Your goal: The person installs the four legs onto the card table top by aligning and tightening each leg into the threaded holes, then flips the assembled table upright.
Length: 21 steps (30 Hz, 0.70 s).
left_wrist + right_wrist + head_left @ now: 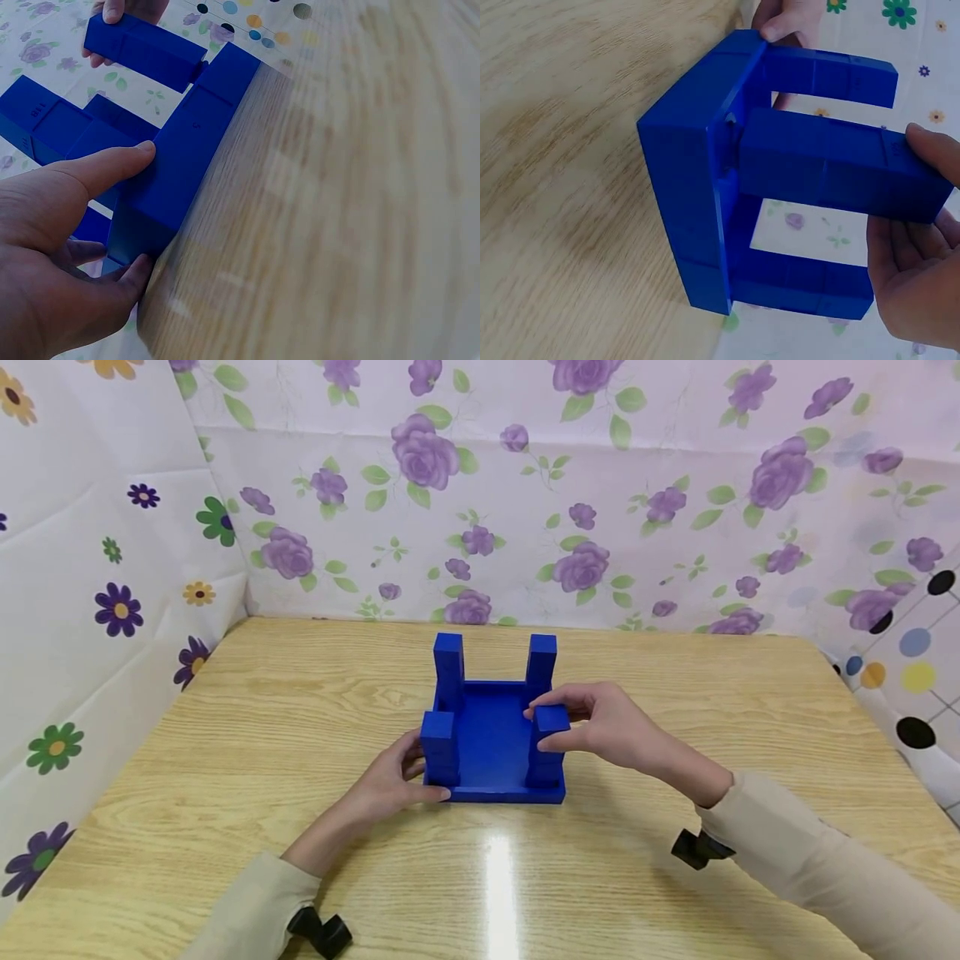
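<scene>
A blue rectangular base (pixel 492 743) with a raised rim lies on the table, and square blue posts stand up at its corners. My left hand (pixel 388 783) grips the near left corner, its thumb on the front rim beside the near left post (pixel 438 752). With thumb and fingers, my right hand (pixel 617 727) pinches the upper end of the near right post (pixel 840 165). A narrow gap with a small dark peg (pixel 201 71) shows between that post and the base. The far left post (pixel 449 664) and far right post (pixel 541 662) stand untouched.
The wood-grain table (pixel 300 693) extends around the base on all sides. Behind it hangs a flowered cloth (pixel 510 527), with another patterned cloth (pixel 90 610) at the left. Each sleeve carries a black wrist mount (pixel 701 849).
</scene>
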Each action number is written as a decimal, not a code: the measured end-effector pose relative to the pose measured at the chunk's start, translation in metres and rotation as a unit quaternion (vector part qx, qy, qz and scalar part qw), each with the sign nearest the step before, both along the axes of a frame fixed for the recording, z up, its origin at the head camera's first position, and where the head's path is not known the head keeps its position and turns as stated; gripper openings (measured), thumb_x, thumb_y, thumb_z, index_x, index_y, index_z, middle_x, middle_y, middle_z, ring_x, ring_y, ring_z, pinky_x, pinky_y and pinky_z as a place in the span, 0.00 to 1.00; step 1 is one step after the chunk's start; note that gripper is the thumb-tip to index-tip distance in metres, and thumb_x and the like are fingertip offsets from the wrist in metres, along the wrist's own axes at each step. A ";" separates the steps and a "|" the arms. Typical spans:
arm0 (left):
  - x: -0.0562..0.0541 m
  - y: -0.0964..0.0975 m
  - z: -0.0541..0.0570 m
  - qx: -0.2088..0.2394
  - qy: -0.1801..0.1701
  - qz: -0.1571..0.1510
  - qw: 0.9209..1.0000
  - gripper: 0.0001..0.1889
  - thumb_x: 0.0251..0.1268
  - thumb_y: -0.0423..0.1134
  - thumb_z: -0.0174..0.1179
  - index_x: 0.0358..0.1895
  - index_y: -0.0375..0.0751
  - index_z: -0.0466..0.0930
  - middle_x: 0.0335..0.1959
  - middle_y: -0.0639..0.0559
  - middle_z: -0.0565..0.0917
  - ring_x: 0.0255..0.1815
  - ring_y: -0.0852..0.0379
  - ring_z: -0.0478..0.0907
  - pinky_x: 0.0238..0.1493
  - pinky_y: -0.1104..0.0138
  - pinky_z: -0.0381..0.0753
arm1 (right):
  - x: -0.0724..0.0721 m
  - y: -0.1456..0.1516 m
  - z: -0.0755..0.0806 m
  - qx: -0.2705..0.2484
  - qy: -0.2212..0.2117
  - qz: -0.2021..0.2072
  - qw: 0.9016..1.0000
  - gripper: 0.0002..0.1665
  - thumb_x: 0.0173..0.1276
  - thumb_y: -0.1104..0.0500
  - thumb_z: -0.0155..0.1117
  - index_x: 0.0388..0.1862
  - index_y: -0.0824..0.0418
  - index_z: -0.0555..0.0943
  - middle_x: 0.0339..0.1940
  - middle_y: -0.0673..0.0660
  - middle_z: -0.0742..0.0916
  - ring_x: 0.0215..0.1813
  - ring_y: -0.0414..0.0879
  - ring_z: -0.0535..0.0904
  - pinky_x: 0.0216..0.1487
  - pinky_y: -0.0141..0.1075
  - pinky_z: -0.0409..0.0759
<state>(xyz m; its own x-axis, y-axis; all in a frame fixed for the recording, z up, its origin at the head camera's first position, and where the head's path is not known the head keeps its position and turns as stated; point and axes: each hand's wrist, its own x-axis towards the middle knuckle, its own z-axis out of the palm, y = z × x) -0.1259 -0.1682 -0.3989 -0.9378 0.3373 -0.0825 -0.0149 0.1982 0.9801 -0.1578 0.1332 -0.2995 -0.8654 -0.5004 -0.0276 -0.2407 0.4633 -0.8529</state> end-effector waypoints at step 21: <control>0.001 0.001 0.002 0.003 -0.005 0.003 1.000 0.46 0.51 0.27 0.71 0.73 0.33 0.55 0.66 0.33 0.67 0.68 0.38 0.63 0.70 0.50 0.61 | -0.008 0.019 -0.004 -0.005 0.013 0.094 0.995 0.34 0.63 0.62 0.69 0.68 0.64 0.72 0.61 0.58 0.80 0.60 0.53 0.77 0.54 0.41 0.81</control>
